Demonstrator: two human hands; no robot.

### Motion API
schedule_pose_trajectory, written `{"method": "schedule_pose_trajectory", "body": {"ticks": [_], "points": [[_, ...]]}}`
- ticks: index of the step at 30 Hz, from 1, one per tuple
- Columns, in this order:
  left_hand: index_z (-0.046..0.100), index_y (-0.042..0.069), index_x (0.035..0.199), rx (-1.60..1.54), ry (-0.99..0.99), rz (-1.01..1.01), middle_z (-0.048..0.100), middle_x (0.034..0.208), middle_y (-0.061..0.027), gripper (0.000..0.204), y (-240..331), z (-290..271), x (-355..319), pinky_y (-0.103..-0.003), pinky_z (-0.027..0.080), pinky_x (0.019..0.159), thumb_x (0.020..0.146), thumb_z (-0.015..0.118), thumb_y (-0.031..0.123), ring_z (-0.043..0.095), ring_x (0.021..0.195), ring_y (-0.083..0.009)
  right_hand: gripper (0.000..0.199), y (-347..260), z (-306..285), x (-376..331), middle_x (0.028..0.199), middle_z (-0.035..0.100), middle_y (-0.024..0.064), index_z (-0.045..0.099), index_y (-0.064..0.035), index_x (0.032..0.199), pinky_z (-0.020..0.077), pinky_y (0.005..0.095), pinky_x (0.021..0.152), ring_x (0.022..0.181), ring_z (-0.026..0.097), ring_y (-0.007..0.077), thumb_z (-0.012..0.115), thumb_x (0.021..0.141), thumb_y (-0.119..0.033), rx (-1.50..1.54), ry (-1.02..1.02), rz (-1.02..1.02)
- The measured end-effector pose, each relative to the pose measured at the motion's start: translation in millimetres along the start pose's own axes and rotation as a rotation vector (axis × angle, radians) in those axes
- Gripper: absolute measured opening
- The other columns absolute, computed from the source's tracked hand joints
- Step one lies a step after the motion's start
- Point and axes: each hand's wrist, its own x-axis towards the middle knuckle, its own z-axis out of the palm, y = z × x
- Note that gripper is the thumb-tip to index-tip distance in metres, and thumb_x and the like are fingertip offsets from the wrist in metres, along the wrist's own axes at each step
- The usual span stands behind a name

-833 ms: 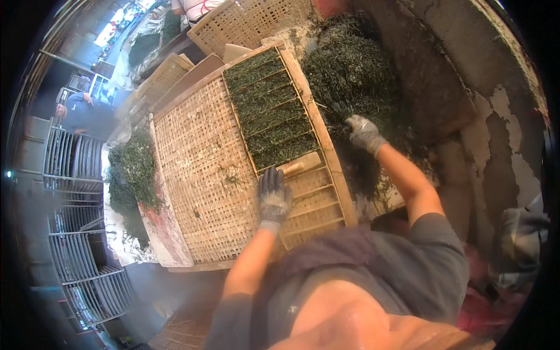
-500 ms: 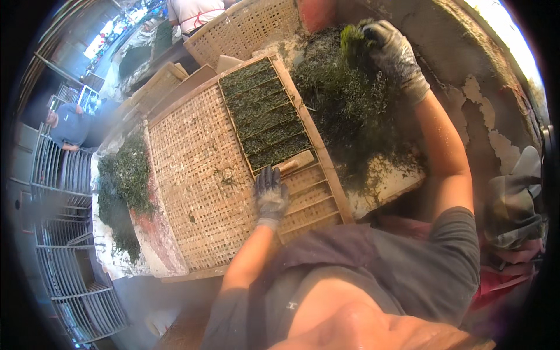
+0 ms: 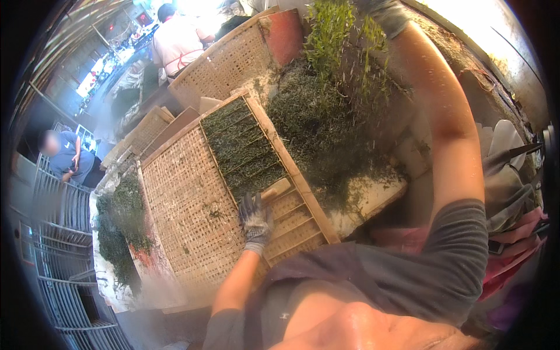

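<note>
My gloved right hand (image 3: 384,14) is raised high at the top edge, its fingers partly cut off. Bright green, seaweed-like strands (image 3: 329,35) hang and fall from it. Below lies a dark heap of the same shredded greens (image 3: 321,116). My gloved left hand (image 3: 255,221) rests with fingers stretched out on a woven bamboo tray (image 3: 181,192), beside a small wooden block (image 3: 276,191). On the tray lies a slatted wooden frame (image 3: 300,216). Its far sections hold packed dark greens (image 3: 242,149); the near sections show bare weave.
Another dark green pile (image 3: 122,216) sits left of the tray. A second woven tray (image 3: 224,67) leans at the back, near a person in a pale top (image 3: 178,44). Another person (image 3: 70,154) stands at the left by metal racks (image 3: 64,262). A wall runs along the right.
My right hand has risen from the heap with a clump of greens, and strands now trail down. My left hand stays beside the wooden block. The view has shifted, showing more of the background.
</note>
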Motion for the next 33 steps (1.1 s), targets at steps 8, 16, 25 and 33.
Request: {"method": "schedule_pose_trajectory", "body": {"ticks": [8,16,25,33], "points": [[0.037,0.015,0.163,-0.433,0.608,0.626,0.033,0.168,-0.0185,0.07,215.4,-160.4,275.5,-0.049,0.028,0.126,0.099,0.063,0.029,0.03,0.156,-0.0357,0.018,8.0,12.8,-35.9,0.095,0.069,0.0128,0.07,-0.0085,0.098,0.0554,0.0449,0.083,0.092,0.068,0.0342,0.067,0.082,-0.016,0.063,-0.241,0.046],[0.016,0.031,0.169,-0.031,-0.403,0.399,0.012,0.176,-0.0145,0.074,241.0,14.7,213.1,-0.058,0.001,0.13,0.104,0.033,0.062,0.012,0.161,-0.04,0.027,12.1,9.4,-27.1,0.1,0.068,0.0152,0.068,-0.0087,0.107,0.0559,0.0446,0.088,0.098,0.068,0.0359,0.066,0.081,-0.014,0.201,-0.146,-0.022],[0.056,0.001,0.142,-1.031,0.111,0.265,0.061,0.144,-0.0149,0.06,227.3,-94.6,304.5,-0.041,0.046,0.116,0.09,0.08,0.018,0.054,0.139,-0.0287,0.027,-10.3,62.2,-84.2,0.118,0.072,0.0091,0.072,-0.0131,0.116,0.0582,0.0337,0.091,0.105,0.07,0.022,0.067,0.093,-0.026,0.452,-0.022,-0.073],[0.064,0.003,0.134,-0.96,-0.129,0.242,0.069,0.133,-0.0137,0.031,261.3,-40.6,204.3,-0.037,0.049,0.111,0.105,0.053,0.01,0.065,0.12,-0.0221,0.043,-4.8,106.5,-164.9,0.128,0.067,0.0184,0.067,-0.0068,0.127,0.0545,0.0466,0.099,0.117,0.064,0.0414,0.072,0.084,-0.009,0.66,-0.694,0.006]]}}
